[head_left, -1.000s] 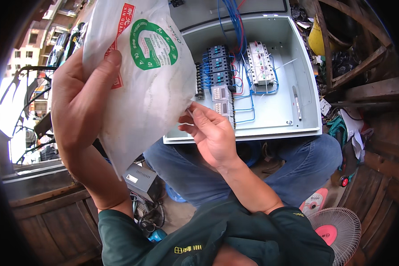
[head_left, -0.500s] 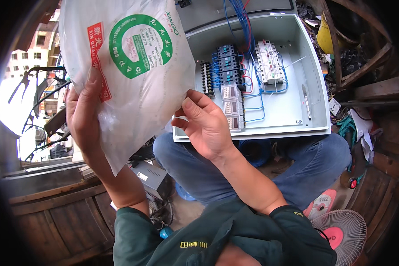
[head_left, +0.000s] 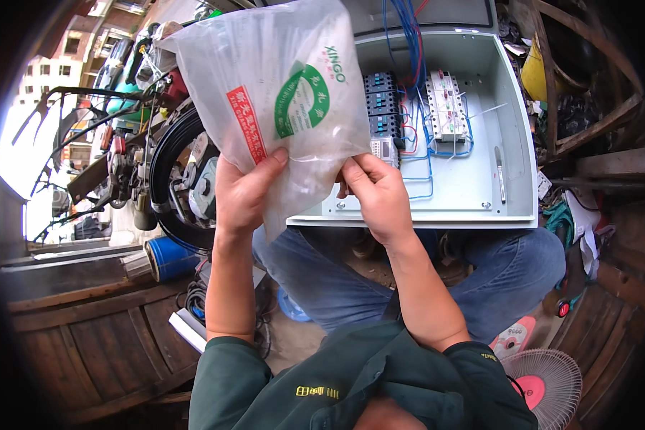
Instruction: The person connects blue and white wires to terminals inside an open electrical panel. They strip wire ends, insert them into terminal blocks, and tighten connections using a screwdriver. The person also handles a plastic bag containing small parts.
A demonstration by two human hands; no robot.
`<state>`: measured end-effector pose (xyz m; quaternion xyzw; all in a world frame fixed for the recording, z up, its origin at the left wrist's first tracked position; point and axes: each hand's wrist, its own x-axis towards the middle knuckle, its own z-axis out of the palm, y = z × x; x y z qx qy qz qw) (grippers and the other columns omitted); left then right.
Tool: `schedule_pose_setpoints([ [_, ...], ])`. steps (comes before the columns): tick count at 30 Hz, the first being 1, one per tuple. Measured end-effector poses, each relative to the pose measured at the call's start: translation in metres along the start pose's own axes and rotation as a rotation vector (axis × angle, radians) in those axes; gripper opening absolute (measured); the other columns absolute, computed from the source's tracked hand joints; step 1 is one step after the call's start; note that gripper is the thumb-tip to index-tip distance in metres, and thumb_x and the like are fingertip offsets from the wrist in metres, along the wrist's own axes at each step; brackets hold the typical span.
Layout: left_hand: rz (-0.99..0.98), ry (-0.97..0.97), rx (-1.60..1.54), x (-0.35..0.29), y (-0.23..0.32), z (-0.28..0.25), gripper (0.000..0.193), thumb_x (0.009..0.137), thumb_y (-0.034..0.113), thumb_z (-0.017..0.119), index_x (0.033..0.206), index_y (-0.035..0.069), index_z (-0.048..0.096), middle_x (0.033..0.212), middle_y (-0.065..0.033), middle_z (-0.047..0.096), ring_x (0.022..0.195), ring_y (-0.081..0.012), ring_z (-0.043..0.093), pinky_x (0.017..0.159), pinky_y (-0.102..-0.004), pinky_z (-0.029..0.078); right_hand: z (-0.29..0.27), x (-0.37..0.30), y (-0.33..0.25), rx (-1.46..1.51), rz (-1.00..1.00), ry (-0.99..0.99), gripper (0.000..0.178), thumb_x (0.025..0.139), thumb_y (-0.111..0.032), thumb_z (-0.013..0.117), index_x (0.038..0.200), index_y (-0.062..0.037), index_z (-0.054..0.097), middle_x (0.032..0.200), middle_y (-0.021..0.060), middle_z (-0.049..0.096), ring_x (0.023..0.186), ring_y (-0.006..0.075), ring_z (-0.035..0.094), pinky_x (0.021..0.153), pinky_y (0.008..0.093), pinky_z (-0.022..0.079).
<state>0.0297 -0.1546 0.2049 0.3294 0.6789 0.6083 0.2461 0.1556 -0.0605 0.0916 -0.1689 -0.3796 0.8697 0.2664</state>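
Observation:
A translucent plastic bag [head_left: 215, 72] with a red label and a green ring printed on it hangs in front of me, partly over the left side of an electrical box. Pale, thin strips show faintly through the plastic. My left hand [head_left: 247, 190] grips its lower left part, thumb on the front. With fingers pinched, my right hand [head_left: 381, 197] holds the lower right edge. Behind the bag, the open grey box [head_left: 459, 190] rests at my knees. It contains black contactors [head_left: 384, 107], a row of white breakers [head_left: 448, 107], blue wires [head_left: 406, 46] and a pen [head_left: 501, 179].
At left lie a black coil of cable [head_left: 163, 172] and a blue can [head_left: 170, 259], near a wooden bench [head_left: 100, 351]. A pink-centred fan [head_left: 541, 390] stands at lower right. Scrap and wooden framing [head_left: 588, 132] crowd the right side.
The bag has moved right and turned, now covering more of the box's left part. Both hands have shifted right with it, the left one also lower. The coil and blue can have come into sight.

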Motion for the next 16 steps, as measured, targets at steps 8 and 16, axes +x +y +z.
schedule_pose_setpoints([
  [8, -0.019, 0.055, -0.039, 0.000, -0.013, 0.010, 0.041, 0.089, 0.002, 0.064, 0.128, -0.007, 0.054, 0.118, -0.0131, 0.064, 0.107, -0.0202, 0.062, 0.093, -0.0325, 0.049, -0.001, 0.007, -0.002, 0.396, 0.044, -0.025, 0.021, 0.097, -0.010, 0.056, 0.108, 0.0058, 0.066, 0.094, 0.0097, 0.068, 0.079, 0.0154, 0.062, 0.073, 0.0287, 0.050],
  [16, -0.077, 0.019, -0.043, 0.000, -0.024, 0.007, 0.052, 0.082, 0.009, 0.079, 0.127, -0.003, 0.056, 0.112, -0.0125, 0.067, 0.099, -0.0193, 0.066, 0.087, -0.0329, 0.053, -0.001, 0.009, 0.007, 0.093, -0.003, 0.021, 0.025, 0.098, -0.023, 0.063, 0.105, -0.0024, 0.074, 0.080, 0.0072, 0.070, 0.073, 0.0113, 0.063, 0.071, 0.0250, 0.050],
])
